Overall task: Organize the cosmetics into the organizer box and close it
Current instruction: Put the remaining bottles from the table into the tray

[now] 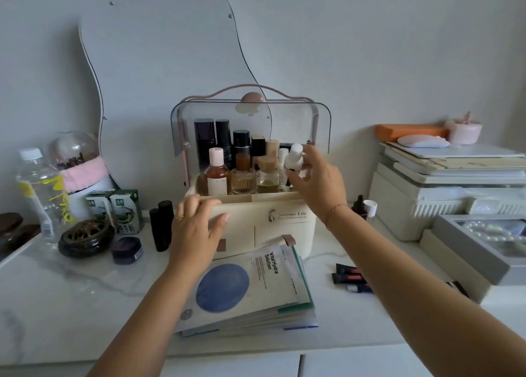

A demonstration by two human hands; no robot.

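A cream organizer box [281, 222] stands mid-table with its clear lid [296, 120] swung up. Inside it stand several bottles, among them a pink-capped amber bottle [217, 174]. My right hand [318, 177] holds a small white bottle [294, 157] over the box's right side. My left hand [196, 228] rests on the box's front left rim. A stack of face-mask sachets [247, 288] lies in front of the box. Two black tubes [161, 225] stand left of it, small lip tubes [351, 278] lie at the right, and a dark dropper bottle [359, 207] stands behind my right wrist.
On the left are a water bottle [37, 188], milk cartons [125, 211], a dark round incense burner [85, 238] and a purple jar [126, 250]. A wavy mirror [159, 63] leans on the wall. A white printer [444, 194] and a grey jewelry box [478, 248] fill the right.
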